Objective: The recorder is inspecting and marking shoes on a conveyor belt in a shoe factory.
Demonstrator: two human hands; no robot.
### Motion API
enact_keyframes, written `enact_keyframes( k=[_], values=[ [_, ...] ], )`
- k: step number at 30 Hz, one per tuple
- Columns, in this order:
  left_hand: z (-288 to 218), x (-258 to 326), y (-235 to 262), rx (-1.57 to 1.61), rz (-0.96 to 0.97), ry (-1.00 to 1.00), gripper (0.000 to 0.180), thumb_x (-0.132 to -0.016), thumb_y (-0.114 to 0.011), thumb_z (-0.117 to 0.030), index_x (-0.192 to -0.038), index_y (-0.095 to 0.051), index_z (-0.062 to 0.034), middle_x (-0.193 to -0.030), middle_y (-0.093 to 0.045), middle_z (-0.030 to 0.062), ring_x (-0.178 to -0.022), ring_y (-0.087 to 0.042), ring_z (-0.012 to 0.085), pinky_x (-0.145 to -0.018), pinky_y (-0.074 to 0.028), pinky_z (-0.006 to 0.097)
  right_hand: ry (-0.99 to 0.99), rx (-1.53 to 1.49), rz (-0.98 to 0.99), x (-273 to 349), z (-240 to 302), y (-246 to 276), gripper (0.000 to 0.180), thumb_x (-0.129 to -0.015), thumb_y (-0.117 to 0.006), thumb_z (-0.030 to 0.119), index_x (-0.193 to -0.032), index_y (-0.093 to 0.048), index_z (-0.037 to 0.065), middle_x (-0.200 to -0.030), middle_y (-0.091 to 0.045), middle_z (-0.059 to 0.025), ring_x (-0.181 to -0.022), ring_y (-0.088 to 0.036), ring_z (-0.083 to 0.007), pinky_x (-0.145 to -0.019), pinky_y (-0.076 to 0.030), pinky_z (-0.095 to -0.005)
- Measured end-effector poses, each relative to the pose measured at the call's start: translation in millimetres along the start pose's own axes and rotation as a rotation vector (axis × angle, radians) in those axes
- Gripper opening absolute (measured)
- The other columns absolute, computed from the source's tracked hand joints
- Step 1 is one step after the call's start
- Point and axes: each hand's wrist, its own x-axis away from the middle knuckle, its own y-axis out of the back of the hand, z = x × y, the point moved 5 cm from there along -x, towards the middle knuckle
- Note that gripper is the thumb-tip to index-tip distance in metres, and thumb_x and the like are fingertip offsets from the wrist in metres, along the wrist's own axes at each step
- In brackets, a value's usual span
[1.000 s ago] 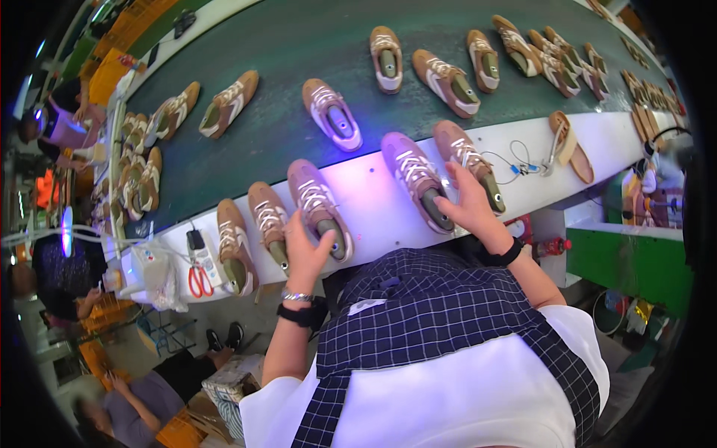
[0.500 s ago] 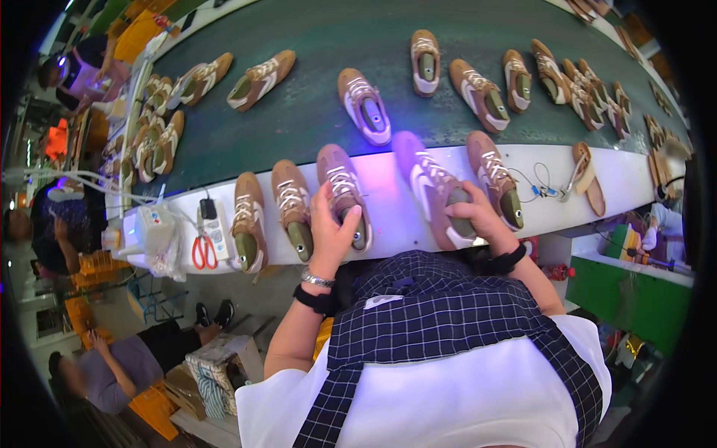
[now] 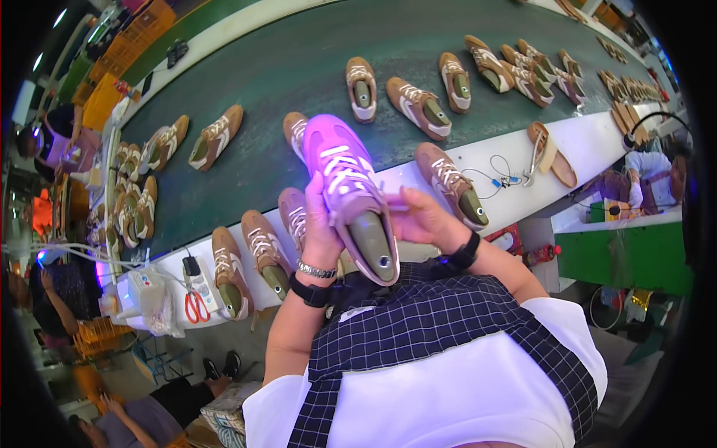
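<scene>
A brown sneaker with white laces is lifted in front of me, its toe pointing away and violet light falling on its upper. An olive-green insert fills its opening. My left hand is closed on the shoe's left side. My right hand is at its right side, thumb and fingers apart, fingertips close to the edge; whether they touch is unclear. To the left, matching sneakers stand on the white ledge, with another partly behind my left hand. One more sneaker stands to the right.
Several sneakers stand on the green conveyor belt. Red-handled scissors, a power strip and a white container lie at left. Loose soles and a thin cable lie at right. People sit beyond the left end.
The sneaker has risen off the ledge and come closer, now with my left hand on it. That hand left another shoe. My right hand loosened from the heel opening. The view has turned.
</scene>
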Motion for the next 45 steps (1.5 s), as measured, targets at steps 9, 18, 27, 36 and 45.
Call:
enact_keyframes(
  k=[9, 18, 27, 36, 45],
  values=[
    [-57, 17, 104, -1.604, -0.53, -0.556, 0.044, -0.084, -0.06, -0.029, -0.113, -0.054, 0.0038, -0.115, -0.048, 0.0235, -0.107, -0.046, 0.0367, -0.094, -0.034, 0.042, 0.061, -0.252, -0.197, 16, 9, 39, 0.044, -0.084, -0.06, 0.021, -0.119, -0.051, -0.004, -0.112, -0.061, -0.0182, -0.096, -0.064, -0.0259, -0.087, -0.051, -0.0403],
    [29, 74, 166, -1.188, -0.554, -0.207, 0.072, -0.063, -0.073, -0.016, -0.123, -0.04, 0.0058, -0.109, -0.051, 0.0157, -0.1, -0.052, 0.0287, -0.086, -0.043, 0.036, 0.101, 0.032, -0.133, 7, 21, 49, 0.046, -0.082, -0.062, 0.022, -0.119, -0.051, -0.002, -0.109, -0.062, -0.0137, -0.098, -0.061, -0.0202, -0.093, -0.046, -0.0355],
    [16, 74, 165, -0.154, -0.301, -0.074, 0.07, -0.063, -0.054, -0.01, -0.131, -0.038, -0.0033, -0.108, -0.052, 0.0091, -0.099, -0.054, 0.0247, -0.087, -0.046, 0.034, 0.136, 0.226, -0.089, 8, 37, 30, 0.063, -0.077, -0.064, 0.021, -0.13, -0.04, -0.002, -0.122, -0.054, -0.0136, -0.11, -0.055, -0.0198, -0.099, -0.041, -0.0341],
    [-28, 46, 23, -0.319, -0.016, -0.419, 0.107, -0.06, -0.077, -0.057, -0.138, -0.027, -0.0038, -0.127, -0.045, 0.0126, -0.115, -0.05, 0.0245, -0.095, -0.044, 0.037, 0.352, 0.598, -0.119, 18, 57, -38, 0.085, -0.06, -0.073, 0.026, -0.132, -0.037, -0.003, -0.125, -0.051, -0.0134, -0.114, -0.052, -0.0219, -0.102, -0.038, -0.0339],
    [5, 25, 37, 0.28, 0.243, 0.126, 0.057, -0.092, -0.048, -0.036, -0.135, -0.034, -0.0014, -0.131, -0.046, 0.0165, -0.12, -0.047, 0.0291, -0.102, -0.038, 0.044, 0.136, 0.044, 0.083, 23, 46, -12, 0.056, -0.087, -0.055, 0.022, -0.133, -0.036, -0.004, -0.127, -0.05, -0.0197, -0.114, -0.053, -0.0264, -0.101, -0.04, -0.0391]
  ],
)
